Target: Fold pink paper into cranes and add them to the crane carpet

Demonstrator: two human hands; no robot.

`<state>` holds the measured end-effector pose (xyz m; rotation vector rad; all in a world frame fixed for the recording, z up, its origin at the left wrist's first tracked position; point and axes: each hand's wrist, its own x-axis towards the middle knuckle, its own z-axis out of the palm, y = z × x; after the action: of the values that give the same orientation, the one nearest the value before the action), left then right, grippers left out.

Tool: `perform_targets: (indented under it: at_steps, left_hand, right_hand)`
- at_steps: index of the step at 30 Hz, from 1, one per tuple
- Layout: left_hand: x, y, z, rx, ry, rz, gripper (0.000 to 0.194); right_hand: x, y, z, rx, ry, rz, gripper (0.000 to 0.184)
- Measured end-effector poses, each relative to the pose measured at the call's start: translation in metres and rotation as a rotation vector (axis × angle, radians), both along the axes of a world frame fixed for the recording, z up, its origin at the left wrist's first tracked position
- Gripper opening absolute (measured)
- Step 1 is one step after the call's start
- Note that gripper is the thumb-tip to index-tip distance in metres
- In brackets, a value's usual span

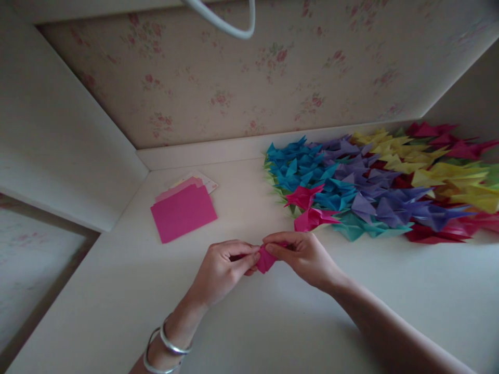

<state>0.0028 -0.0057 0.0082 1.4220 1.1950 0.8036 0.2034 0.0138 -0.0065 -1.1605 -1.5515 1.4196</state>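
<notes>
Grip: L hand (226,267) & R hand (306,257) both pinched on pink origami piece (266,260), btwn them over desk (97,296), nr paper cranes (290,169). Prob. shaping folds; next move likely needs steady pinching.

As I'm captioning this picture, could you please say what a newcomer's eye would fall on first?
Probably the multicoloured folded paper shapes, massed on the table, back right. Next come the left hand and right hand, pinching a pink paper at centre, then the paper stack further left.
</notes>
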Motion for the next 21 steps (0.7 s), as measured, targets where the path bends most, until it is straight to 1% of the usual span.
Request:
perform_targets:
  at_steps: [3, 5, 7, 9, 13, 15, 17, 21]
  left_hand:
    - [0.001, -0.0006, -0.0003, 0.02, 0.015, -0.003, 0.02]
    - [0.0017, -0.0013, -0.0013, 0.058, 0.032, -0.014, 0.02]
    - [0.0017, -0.0018, -0.0017, 0.066, 0.033, -0.014, 0.02]
    - [0.0008, -0.0019, -0.0011, 0.016, -0.005, 0.017, 0.022]
    - [-0.0032, 0.0003, 0.0019, -0.182, -0.14, 0.147, 0.031]
    - [-0.0051, 0.0019, 0.0024, -0.229, -0.173, 0.163, 0.031]
    - [-0.0061, 0.0029, 0.0016, -0.218, -0.169, 0.139, 0.029]
    - [-0.0064, 0.0022, -0.0018, -0.096, -0.083, 0.098, 0.028]
  right_hand:
    - [-0.001, 0.0, -0.0001, -0.042, 0.007, 0.022, 0.024]
    - [-0.0014, 0.0005, 0.0005, -0.031, -0.006, 0.069, 0.02]
    - [-0.0013, 0.0011, 0.0013, -0.004, -0.019, 0.084, 0.018]
    - [-0.0009, 0.0015, 0.0021, 0.006, -0.022, 0.043, 0.018]
    - [-0.0007, 0.0007, 0.0033, 0.044, -0.043, -0.053, 0.017]
    - [-0.0011, -0.0005, 0.0034, 0.087, -0.063, -0.067, 0.016]
    - [-0.0016, -0.0017, 0.0034, 0.116, -0.085, -0.08, 0.015]
    - [-0.0023, -0.0024, 0.0028, 0.13, -0.107, -0.096, 0.015]
